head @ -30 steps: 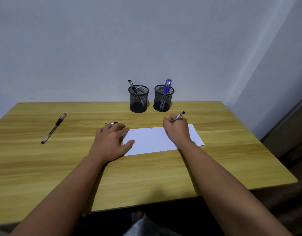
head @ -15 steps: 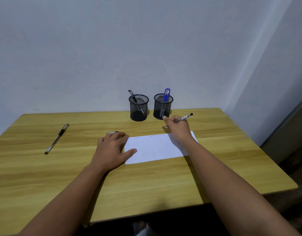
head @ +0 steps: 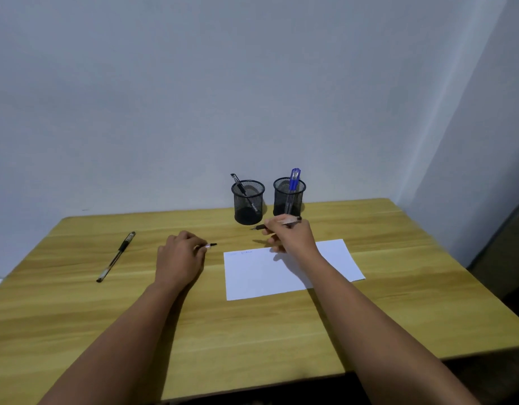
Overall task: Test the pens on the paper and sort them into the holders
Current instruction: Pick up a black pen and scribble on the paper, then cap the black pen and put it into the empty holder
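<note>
Holding one pen (head: 277, 223) each — right hand (head: 292, 235), left hand (head: 180, 258) grips closed; two holders (head: 248, 201), one loose pen (head: 115, 257).

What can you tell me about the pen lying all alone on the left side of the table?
The lone pen is slim, with a clear barrel, a dark grip band and a black end. It lies flat on the wooden table, slanted, its far end toward the wall. Nothing touches it; the left hand is off to its right.
</note>
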A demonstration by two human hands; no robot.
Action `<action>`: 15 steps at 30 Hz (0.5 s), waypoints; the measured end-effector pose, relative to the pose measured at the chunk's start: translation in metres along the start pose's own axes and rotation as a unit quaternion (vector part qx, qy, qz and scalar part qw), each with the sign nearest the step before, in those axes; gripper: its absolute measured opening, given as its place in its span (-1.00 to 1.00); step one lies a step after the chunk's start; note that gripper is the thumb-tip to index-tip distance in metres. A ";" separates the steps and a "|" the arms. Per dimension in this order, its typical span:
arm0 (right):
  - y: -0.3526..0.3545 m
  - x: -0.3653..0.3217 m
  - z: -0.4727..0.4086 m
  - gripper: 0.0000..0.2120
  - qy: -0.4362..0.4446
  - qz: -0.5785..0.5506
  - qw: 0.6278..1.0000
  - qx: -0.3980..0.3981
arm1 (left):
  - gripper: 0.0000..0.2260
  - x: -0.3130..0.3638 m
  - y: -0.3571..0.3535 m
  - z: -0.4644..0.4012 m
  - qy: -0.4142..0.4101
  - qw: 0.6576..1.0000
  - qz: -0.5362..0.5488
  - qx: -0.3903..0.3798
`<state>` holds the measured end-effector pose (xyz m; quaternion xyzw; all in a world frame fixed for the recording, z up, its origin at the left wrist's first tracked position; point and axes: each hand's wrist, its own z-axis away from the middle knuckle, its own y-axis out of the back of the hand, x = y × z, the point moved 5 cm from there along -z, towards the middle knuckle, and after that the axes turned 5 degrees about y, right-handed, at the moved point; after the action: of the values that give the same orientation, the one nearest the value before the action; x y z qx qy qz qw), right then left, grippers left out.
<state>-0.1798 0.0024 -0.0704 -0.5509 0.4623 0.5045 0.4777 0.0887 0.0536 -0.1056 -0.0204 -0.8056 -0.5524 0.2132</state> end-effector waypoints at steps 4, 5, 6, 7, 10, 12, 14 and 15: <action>-0.005 0.002 0.009 -0.91 0.004 -0.001 0.999 -0.039 | -0.89 0.008 0.007 0.001 0.001 0.993 0.118 -0.002; -0.006 0.002 0.011 -0.93 0.012 0.004 0.999 -0.045 | -0.89 0.012 0.009 0.002 0.000 0.989 0.148 -0.006; -0.006 0.002 0.013 -0.94 0.017 0.004 0.999 -0.049 | -0.89 0.016 0.012 0.004 -0.002 0.986 0.169 -0.008; -0.007 0.002 0.014 -0.94 0.021 0.004 0.998 -0.052 | -0.88 0.021 0.015 0.005 -0.005 0.983 0.185 -0.009; -0.007 -0.003 0.016 -0.92 0.028 0.004 0.998 -0.063 | -0.87 0.032 0.021 0.007 -0.025 0.974 0.223 -0.015; -0.008 -0.006 0.018 -0.91 0.033 -0.001 0.997 -0.070 | -0.87 0.040 0.023 0.008 -0.042 0.972 0.232 -0.022; -0.008 -0.009 0.021 -0.90 0.042 -0.002 0.996 -0.075 | -0.88 0.047 0.026 0.009 -0.052 0.968 0.242 -0.028; -0.008 -0.010 0.022 -0.90 0.046 -0.002 0.996 -0.076 | -0.88 0.050 0.028 0.010 -0.055 0.967 0.249 -0.028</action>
<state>-0.1747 0.0259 -0.0604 -0.6094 0.4428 0.5116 0.4134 0.0477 0.0635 -0.0656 -0.2567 -0.7698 -0.5026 0.2982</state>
